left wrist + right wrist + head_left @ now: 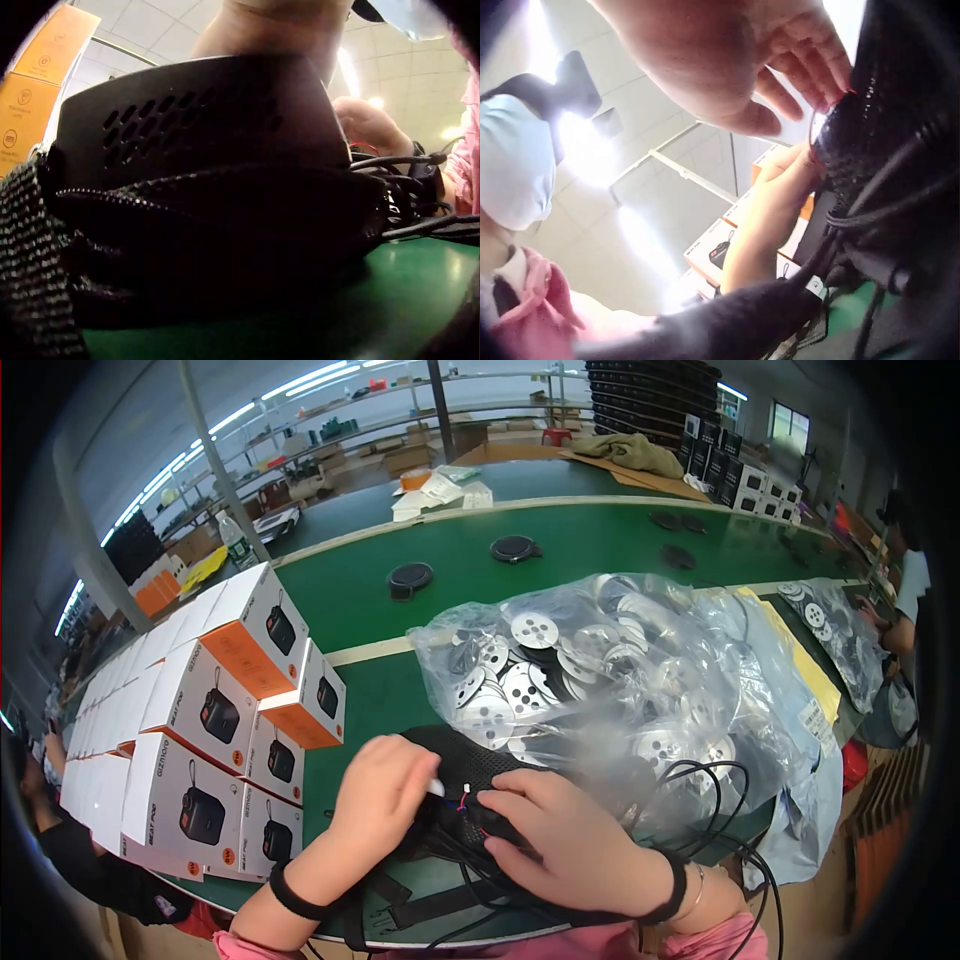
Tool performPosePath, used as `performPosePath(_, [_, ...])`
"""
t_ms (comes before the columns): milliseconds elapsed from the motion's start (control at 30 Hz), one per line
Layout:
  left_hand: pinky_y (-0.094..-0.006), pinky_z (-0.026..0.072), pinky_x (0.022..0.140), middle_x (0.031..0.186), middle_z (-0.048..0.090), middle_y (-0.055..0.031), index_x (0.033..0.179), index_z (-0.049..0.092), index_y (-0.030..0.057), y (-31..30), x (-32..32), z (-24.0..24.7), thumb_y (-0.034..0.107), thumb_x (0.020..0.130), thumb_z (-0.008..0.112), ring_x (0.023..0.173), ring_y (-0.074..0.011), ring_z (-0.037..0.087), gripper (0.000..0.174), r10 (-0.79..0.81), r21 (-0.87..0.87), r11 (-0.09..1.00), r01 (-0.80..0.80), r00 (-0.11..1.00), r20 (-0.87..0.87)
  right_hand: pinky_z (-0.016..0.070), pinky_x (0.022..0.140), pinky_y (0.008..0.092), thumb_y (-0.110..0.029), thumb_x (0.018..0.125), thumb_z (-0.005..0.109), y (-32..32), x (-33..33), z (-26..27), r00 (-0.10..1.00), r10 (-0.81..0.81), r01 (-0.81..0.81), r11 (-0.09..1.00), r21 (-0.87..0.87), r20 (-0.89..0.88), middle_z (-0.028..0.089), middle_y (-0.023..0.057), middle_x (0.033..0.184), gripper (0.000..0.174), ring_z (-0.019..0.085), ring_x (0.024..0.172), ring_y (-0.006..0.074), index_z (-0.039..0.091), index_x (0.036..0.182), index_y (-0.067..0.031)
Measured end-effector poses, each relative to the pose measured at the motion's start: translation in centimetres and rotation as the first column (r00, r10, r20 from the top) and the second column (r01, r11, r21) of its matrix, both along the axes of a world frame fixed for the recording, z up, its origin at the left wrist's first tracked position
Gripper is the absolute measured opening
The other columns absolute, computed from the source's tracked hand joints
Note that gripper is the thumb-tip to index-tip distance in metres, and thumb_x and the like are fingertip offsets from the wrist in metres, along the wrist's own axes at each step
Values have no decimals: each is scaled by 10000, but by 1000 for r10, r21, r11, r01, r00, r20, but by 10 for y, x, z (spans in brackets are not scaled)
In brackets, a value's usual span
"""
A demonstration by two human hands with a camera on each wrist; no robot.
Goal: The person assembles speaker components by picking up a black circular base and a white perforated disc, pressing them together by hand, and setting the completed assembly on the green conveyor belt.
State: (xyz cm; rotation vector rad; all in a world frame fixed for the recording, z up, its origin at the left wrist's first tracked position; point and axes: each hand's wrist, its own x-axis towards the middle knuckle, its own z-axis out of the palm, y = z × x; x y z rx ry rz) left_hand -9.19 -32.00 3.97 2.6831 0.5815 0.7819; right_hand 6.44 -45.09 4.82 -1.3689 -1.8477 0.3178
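Note:
A black mesh-covered thing (470,760) with cables and straps lies at the table's near edge; the left wrist view shows its slotted black panel (187,120) and a woven strap (34,247). My left hand (380,795) has its fingers curled at its left side, pinching a small white piece (436,787). Thin red and blue wires (462,803) with a tiny white plug come up between the hands. My right hand (570,840) rests on the right side, fingers extended, tips close by the wires. Right-wrist fingers (802,71) reach towards the mesh.
White and orange speaker boxes (200,710) are stacked at the left. Beyond the hands lies a clear plastic bag (640,660) of round white discs with holes. Black cables (740,810) loop at the right. Two black round parts (515,548) sit on the green surface behind.

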Motion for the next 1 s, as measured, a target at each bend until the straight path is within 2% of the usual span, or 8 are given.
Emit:
performPosePath(333, [-318, 410, 715, 849, 547, -141, 904, 527, -24, -75, 11, 20, 93, 829, 398, 774, -240, 527, 190, -556, -119, 806, 580, 811, 183, 449, 632, 313, -96, 761, 540, -79, -20, -9, 908, -122, 83, 990, -113, -401, 565, 158, 832, 367, 565, 741, 286, 461, 1105, 5])
performPosePath(500, [-258, 374, 642, 757, 510, -100, 828, 495, -9, -65, 16, 8, 112, 781, 424, 683, -177, 481, 148, -257, -321, 894, 312, 945, 203, 427, 692, 262, -110, 736, 570, -133, 18, -55, 653, 10, -397, 856, -331, -757, 561, 66, 858, 272, 533, 776, 153, 531, 982, -2])
performPosePath(667, [-196, 343, 588, 754, 529, -47, 889, 496, 12, -50, 22, -2, 82, 788, 412, 679, -96, 496, 149, 21, -895, 400, 197, 974, 224, 411, 588, 192, -103, 758, 501, -196, 76, -143, 437, -516, -552, 493, -672, -737, 571, 2, 836, 192, 517, 721, 51, 558, 923, -24])
performPosePath(800, [-199, 332, 570, 740, 526, -57, 871, 496, 5, -50, 24, -3, 139, 772, 433, 654, -102, 489, 178, 46, -908, 375, 188, 974, 220, 433, 617, 227, -136, 734, 550, -285, 123, -271, 610, -611, 229, 746, -626, -505, 570, 53, 755, 187, 532, 647, 152, 561, 879, -21])
performPosePath(833, [-199, 332, 570, 740, 526, -57, 871, 496, 5, -51, 23, -4, 139, 772, 433, 654, -102, 489, 178, 36, -911, 371, 179, 978, 207, 440, 612, 270, -209, 721, 596, -330, 159, -349, 808, -502, 588, 656, -473, 308, 552, 102, 678, 223, 526, 617, 231, 556, 813, -10])
performPosePath(867, [-199, 330, 569, 738, 525, -57, 872, 496, 3, -51, 24, -5, 142, 770, 438, 649, -100, 486, 182, 34, -901, 401, 168, 980, 198, 440, 612, 270, -209, 721, 596, -411, 189, -419, 808, -504, 588, 653, -476, 306, 552, 102, 678, 223, 526, 617, 231, 556, 813, -10])
performPosePath(933, [-199, 328, 567, 735, 525, -57, 874, 496, 2, -51, 23, -5, 145, 768, 442, 643, -98, 483, 187, 28, -888, 434, 152, 983, 183, 412, 543, 390, -538, 845, 263, -432, 215, -563, -29, -987, -18, 160, -987, -159, 518, 161, 615, 602, 470, 537, 262, 539, 742, -13])
performPosePath(1000, [-199, 326, 567, 732, 524, -57, 876, 496, -1, -53, 24, -5, 141, 768, 441, 637, -95, 479, 187, 17, -873, 465, 144, 985, 171, 414, 540, 374, -489, 842, 295, -407, 205, -512, 32, -989, -7, 147, -989, -147, 526, 152, 622, 539, 483, 554, 250, 546, 755, -20])
